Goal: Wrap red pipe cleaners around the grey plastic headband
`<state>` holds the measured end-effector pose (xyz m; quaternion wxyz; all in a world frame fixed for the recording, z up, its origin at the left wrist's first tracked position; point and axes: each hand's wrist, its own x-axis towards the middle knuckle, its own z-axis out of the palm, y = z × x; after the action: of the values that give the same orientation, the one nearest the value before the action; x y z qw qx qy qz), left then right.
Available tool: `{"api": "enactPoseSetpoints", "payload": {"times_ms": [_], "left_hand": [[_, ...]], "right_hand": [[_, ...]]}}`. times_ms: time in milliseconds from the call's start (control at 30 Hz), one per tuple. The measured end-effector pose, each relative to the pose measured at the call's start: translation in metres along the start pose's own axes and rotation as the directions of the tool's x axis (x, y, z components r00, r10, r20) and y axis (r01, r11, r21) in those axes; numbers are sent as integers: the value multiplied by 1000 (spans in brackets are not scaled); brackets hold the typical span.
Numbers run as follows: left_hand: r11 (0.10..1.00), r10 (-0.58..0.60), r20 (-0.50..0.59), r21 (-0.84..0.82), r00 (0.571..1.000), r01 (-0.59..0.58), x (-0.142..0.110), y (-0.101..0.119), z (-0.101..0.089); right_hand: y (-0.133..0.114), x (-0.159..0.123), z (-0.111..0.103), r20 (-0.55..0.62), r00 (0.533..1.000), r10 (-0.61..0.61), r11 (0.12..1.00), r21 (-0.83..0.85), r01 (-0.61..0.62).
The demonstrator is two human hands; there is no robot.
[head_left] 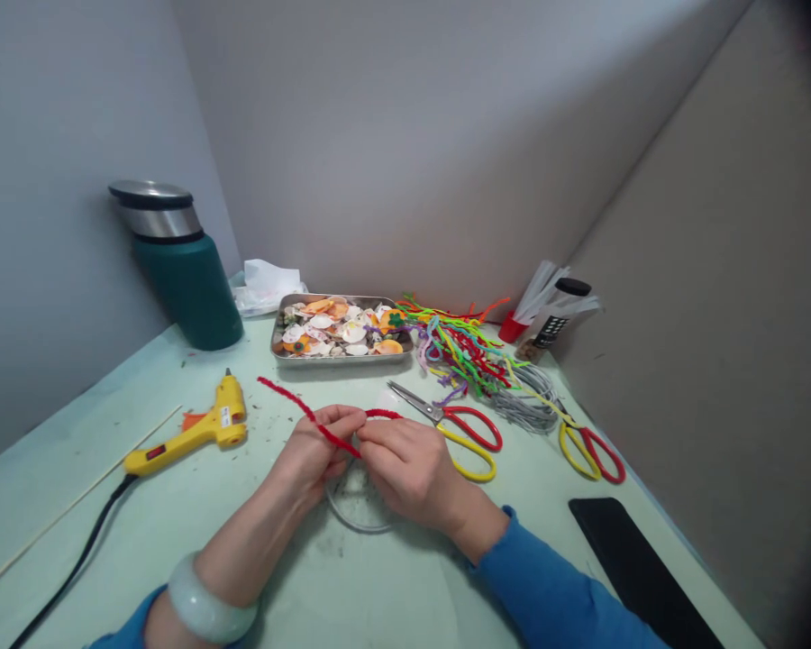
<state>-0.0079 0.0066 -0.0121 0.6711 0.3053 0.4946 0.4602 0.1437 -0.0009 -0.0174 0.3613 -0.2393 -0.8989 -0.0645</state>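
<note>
My left hand (321,446) and my right hand (405,460) meet at the middle of the table, fingertips nearly touching. Between them runs a red pipe cleaner (290,397), one end sticking up to the left and another stretch showing above the right fingers. Both hands are closed on it. Below the fingers hangs a grey ring of wire or cord (361,527), its upper part hidden by the hands. Scissors with red and yellow handles (469,424) lie just beyond my right hand, blades slightly apart.
A yellow glue gun (195,437) lies left beside a thin stick (74,505). Behind stand a green bottle (189,288), a metal tray of shells (341,361) and heaped pipe cleaners (460,342). On the right are grey cord (523,406), second scissors (591,451), a jar (554,320) and a black slab (635,559).
</note>
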Motion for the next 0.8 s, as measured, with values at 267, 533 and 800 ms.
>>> {"api": "enactPoseSetpoints", "payload": {"times_ms": [267, 533, 800], "left_hand": [[997, 79, 3, -15, 997, -79, 0, 3, 1], [997, 72, 90, -5, 993, -72, -1, 3, 0], [1000, 22, 116, -21, 993, -20, -2, 2, 1]], "right_hand": [[1, 2, -8, -27, 992, 124, 969, 221, -115], [39, 2, -20, 458, 505, 732, -204, 854, -479], [33, -5, -5, 693, 490, 528, -228, 672, -705]]}}
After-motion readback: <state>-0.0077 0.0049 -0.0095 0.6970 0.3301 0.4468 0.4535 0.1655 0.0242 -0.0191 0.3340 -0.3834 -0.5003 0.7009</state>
